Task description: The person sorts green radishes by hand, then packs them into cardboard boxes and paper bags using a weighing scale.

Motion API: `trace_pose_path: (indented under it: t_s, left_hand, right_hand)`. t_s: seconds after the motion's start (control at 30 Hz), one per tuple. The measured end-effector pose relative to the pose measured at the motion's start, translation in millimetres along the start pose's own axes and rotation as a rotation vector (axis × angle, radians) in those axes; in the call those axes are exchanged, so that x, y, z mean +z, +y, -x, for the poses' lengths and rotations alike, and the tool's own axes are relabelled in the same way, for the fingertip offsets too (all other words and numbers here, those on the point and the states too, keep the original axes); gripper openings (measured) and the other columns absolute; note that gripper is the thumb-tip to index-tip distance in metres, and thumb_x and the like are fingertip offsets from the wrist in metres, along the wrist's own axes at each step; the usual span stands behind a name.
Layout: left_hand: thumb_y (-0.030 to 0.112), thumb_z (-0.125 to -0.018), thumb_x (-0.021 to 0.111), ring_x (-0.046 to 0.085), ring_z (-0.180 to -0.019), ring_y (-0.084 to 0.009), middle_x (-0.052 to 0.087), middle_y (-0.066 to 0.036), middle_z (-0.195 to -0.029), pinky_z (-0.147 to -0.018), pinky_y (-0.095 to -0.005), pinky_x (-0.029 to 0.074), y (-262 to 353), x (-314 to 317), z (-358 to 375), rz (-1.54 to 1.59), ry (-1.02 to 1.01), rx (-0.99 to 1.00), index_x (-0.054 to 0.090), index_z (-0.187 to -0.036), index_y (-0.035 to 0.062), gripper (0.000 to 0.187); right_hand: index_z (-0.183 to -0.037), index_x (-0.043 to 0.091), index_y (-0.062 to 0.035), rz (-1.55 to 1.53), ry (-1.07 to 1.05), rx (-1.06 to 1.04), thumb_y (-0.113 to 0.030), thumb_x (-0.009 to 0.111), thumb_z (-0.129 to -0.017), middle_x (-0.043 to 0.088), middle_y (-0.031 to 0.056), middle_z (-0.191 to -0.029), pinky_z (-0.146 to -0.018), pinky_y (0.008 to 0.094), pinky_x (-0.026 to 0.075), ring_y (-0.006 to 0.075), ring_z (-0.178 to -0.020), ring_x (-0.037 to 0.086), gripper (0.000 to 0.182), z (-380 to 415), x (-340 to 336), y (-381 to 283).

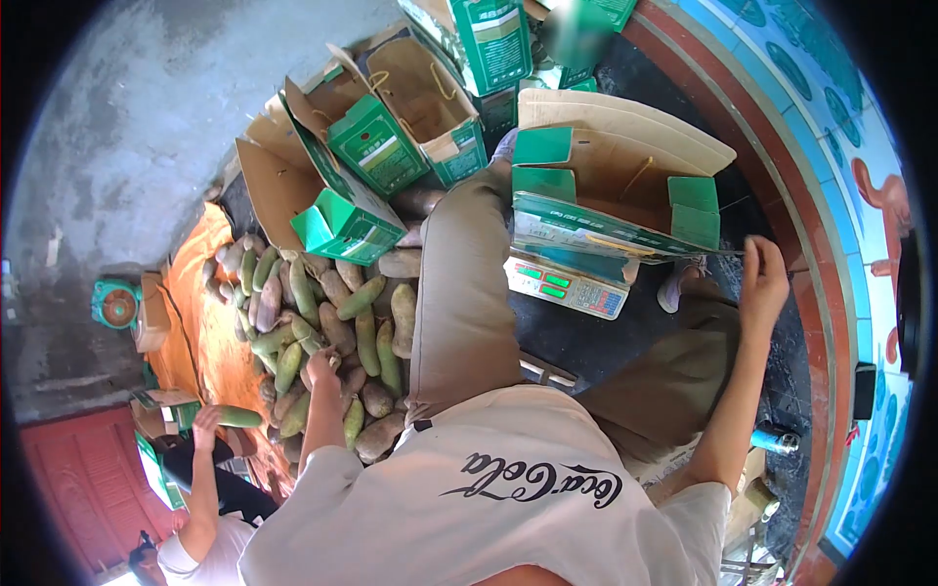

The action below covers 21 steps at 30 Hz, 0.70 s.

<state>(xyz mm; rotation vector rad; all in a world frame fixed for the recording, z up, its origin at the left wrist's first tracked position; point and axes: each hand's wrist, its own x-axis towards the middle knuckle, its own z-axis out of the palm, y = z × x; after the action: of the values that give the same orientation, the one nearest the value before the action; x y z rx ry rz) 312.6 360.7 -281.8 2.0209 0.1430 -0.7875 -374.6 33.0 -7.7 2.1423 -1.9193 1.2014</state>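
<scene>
The open box (606, 217) is set on the scale (591, 296), mouth upward, long axis left to right; its right edge is pinched between the nearly closed fingers of the right hand (765, 283), right of the scale. Left of the scale, the left hand's (325, 373) curled fingers are placed at the lower end of a green vegetable (306, 334), slanted toward them; whether it is gripped cannot be told.

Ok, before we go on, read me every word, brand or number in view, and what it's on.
"Coca-Cola": black script on the white shirt, upside down in this view.
Open box near the right hand: printing too small to read.
Other green boxes: white lettering, too blurred.
Scale: display digits and key markings too small.
</scene>
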Motion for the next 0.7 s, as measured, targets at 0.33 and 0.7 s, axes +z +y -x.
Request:
trace_pose_path:
  t_s: [0.33,0.7]
  left_hand:
    - [0.018,-0.094,0.038,0.059,-0.100,-0.0187,0.062,-0.009,-0.108,-0.083,-0.0369,0.044,104.7,-18.5,105.0,0.532,0.087,0.124,0.056,-0.106,0.0018,0.027]
    - [0.010,-0.093,0.048,0.055,-0.100,-0.0256,0.060,-0.009,-0.093,-0.095,-0.0440,0.041,294.5,10.1,205.1,0.802,-0.464,0.837,0.056,-0.084,0.0047,0.013]
  right_hand:
    - [-0.100,0.062,-0.0063,-0.028,-0.308,-0.470,-0.018,0.072,-0.073,0.061,0.0121,-0.088,-0.075,0.0387,0.048,0.0316,-0.085,0.059,0.031,4.6,60.0,-66.0]
    - [-0.083,0.059,-0.0083,0.060,-0.343,-0.383,-0.019,0.071,-0.074,0.061,0.0085,-0.076,-0.068,0.0386,0.048,0.0271,-0.075,0.061,0.018,14.5,68.6,-59.8]
